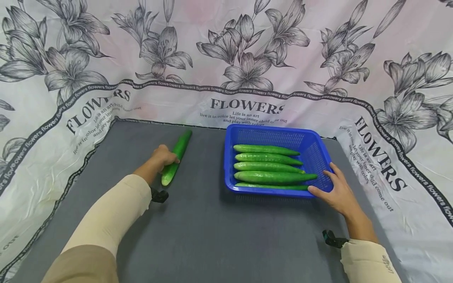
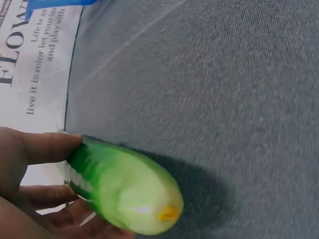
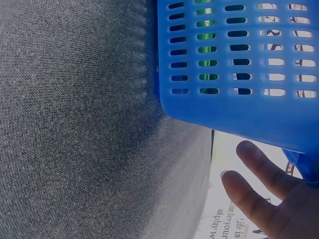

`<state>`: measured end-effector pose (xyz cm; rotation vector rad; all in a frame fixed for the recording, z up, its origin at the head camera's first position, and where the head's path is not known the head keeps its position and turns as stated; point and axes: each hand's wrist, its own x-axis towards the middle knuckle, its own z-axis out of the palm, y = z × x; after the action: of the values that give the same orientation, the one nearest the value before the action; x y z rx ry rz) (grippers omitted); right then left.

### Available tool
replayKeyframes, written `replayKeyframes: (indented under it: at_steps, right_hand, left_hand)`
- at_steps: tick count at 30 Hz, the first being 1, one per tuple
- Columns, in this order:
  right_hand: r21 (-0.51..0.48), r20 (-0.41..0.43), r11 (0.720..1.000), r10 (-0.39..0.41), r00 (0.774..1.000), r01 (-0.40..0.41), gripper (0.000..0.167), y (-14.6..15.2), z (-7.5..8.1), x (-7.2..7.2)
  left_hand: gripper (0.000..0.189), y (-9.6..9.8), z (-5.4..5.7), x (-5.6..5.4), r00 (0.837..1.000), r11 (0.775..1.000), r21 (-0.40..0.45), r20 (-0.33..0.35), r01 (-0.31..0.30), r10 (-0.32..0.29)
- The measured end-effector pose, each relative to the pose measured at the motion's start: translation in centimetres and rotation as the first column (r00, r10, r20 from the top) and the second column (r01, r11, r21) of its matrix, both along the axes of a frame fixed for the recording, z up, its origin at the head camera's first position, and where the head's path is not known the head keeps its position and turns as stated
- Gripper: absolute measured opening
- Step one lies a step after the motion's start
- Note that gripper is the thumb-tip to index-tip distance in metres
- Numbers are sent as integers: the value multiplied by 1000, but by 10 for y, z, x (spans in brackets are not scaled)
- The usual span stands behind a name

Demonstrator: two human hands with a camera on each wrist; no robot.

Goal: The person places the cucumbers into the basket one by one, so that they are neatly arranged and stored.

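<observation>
On the left part of the grey table, my left hand (image 1: 163, 156) grips a green cucumber (image 1: 181, 146) around its middle. The left wrist view shows the pale, yellow-tipped end of this cucumber (image 2: 134, 191), with the thumb on one side and the fingers on the other. A blue plastic basket (image 1: 230, 157) holds several more cucumbers (image 1: 276, 177), lying side by side. My right hand (image 1: 337, 190) is at the basket's front right corner, thumb by the front rim. In the right wrist view, two extended fingers (image 3: 249, 196) show outside the slotted basket wall (image 3: 224, 109).
The grey tabletop (image 1: 219, 239) runs beneath everything. A white cloth with flower prints and lettering (image 1: 247, 106) borders the back and both sides. Black wrist straps or mounts sit at the left wrist (image 1: 159, 195) and right wrist (image 1: 334, 239).
</observation>
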<state>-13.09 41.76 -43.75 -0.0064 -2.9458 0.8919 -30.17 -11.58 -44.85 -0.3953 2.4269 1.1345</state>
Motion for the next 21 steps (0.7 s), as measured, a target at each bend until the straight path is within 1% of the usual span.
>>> replayKeyframes:
  at_steps: [4, 6, 10, 15, 18, 21]
  right_hand:
    - [0, -2, 1000, 1, 1000, -1, 89, 0, -2, 1]
    - [-1, -2, 1000, -2, 1000, 2, 89, -1, -2, 1]
    - [-4, -6, 1000, -6, 1000, 6, 88, -1, -5, 4]
    - [1, -4, 1000, -13, 1000, 13, 88, 0, -5, 4]
    - [4, 2, 1000, -16, 1000, 16, 89, 0, -4, 2]
    - [2, -3, 1000, -15, 1000, 15, 89, -1, -4, 1]
  left_hand:
    - [58, -8, 5, 5, 1000, 999, 40, 4, 31, -31]
    - [59, -11, 9, 7, 998, 996, 62, -6, 61, -61]
    - [62, -14, 19, 12, 994, 987, 118, -6, 113, -113]
    - [67, -14, 35, 17, 990, 974, 178, -9, 142, -142]
    - [67, -12, 48, 20, 986, 970, 181, -19, 165, -164]
    - [64, -8, 60, 22, 979, 964, 171, -51, 202, -197]
